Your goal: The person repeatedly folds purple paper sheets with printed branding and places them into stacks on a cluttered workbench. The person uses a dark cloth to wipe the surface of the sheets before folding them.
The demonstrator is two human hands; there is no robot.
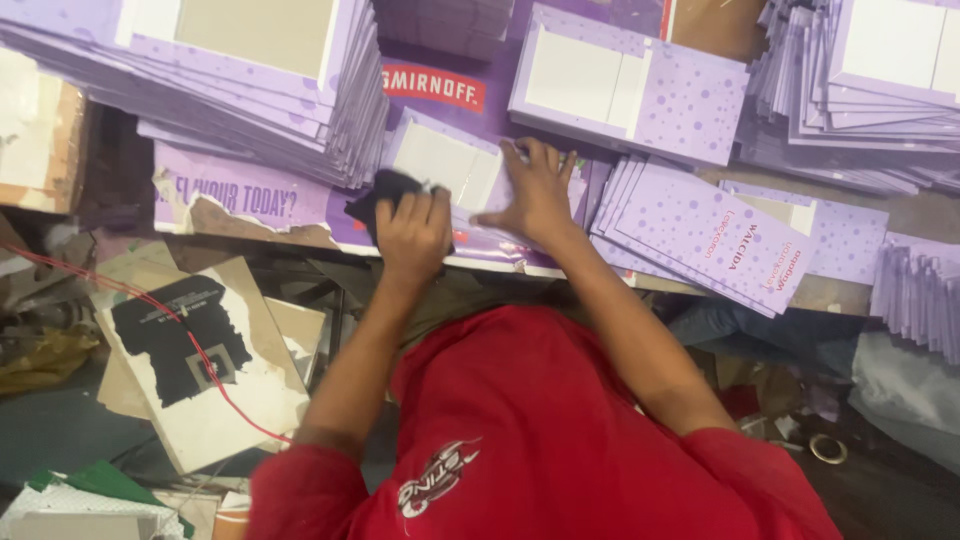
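Note:
My left hand (pixel 413 235) is closed around a dark cloth (pixel 385 190) and presses it on the near edge of a lilac card with a white panel (pixel 440 160). To its right, my right hand (pixel 537 190) lies flat on the same card with its fingers spread, holding it down. The card rests on a purple printed sheet (pixel 250 200) that covers the table. My red shirt (pixel 540 430) fills the bottom of the view.
Tall stacks of lilac dotted cards stand at the back left (pixel 240 80) and back right (pixel 860 90). A fanned pile (pixel 710 235) lies right of my hands. Below the table edge lie cardboard boards (pixel 200 360), a red wire (pixel 200 350) and a tape roll (pixel 828 448).

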